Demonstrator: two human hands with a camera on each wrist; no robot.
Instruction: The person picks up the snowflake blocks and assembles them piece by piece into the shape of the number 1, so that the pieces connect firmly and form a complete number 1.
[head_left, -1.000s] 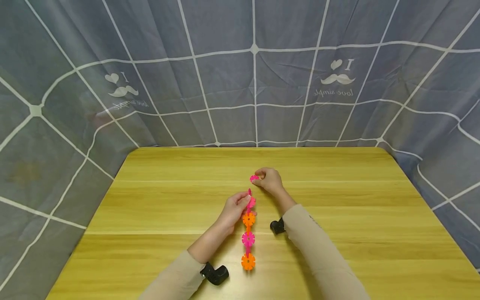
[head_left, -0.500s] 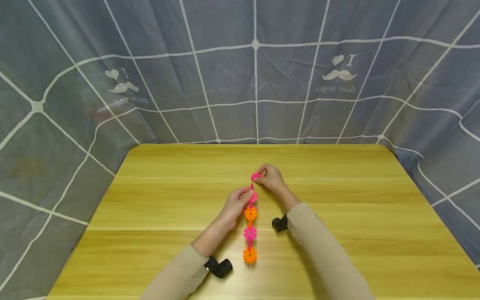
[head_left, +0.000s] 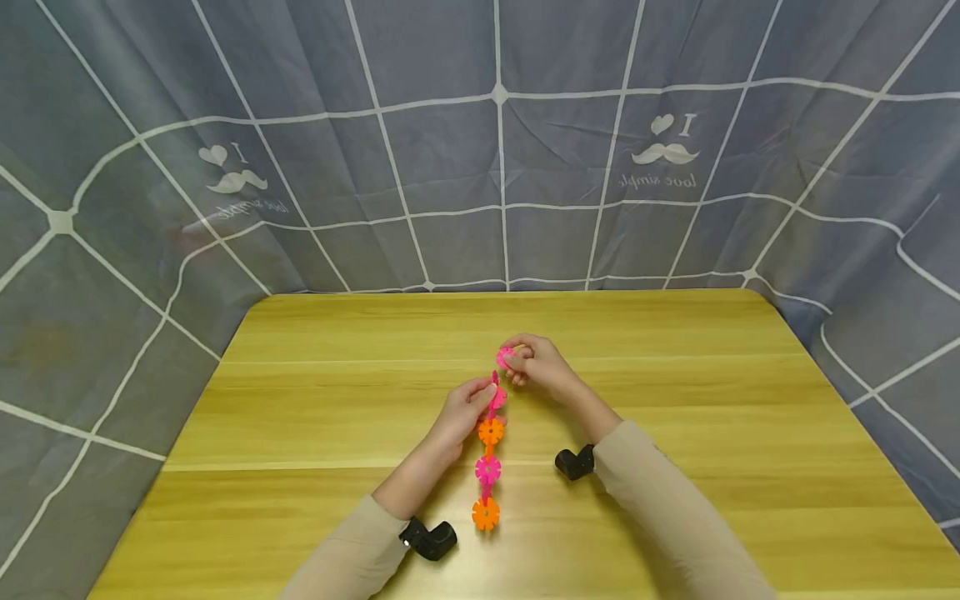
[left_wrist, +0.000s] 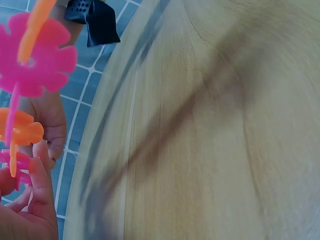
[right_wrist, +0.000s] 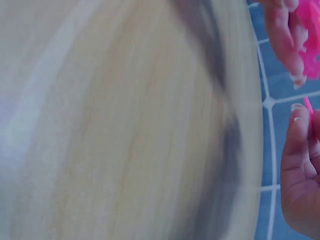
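A chain of slotted, flower-shaped plastic discs (head_left: 487, 470), pink and orange, runs toward the person from my left hand (head_left: 459, 417). That hand pinches the chain near its far end, on a pink disc (head_left: 499, 397). An orange disc (head_left: 486, 514) forms the near end. Just beyond the chain, my right hand (head_left: 545, 365) pinches a single pink disc (head_left: 506, 358) between thumb and fingers. A small gap shows between this disc and the chain's tip. In the left wrist view, linked pink (left_wrist: 55, 57) and orange discs (left_wrist: 25, 129) hang close to the camera.
The wood-grain table (head_left: 675, 375) extends around both hands. A grey curtain with white lines (head_left: 450, 167) stands behind and at both sides. Black wrist cameras (head_left: 432, 540) stick out from both sleeves.
The right hand has turned a little, its fingers now reaching further over the single pink disc, which faces the camera more. The left hand keeps its pinch on the chain.
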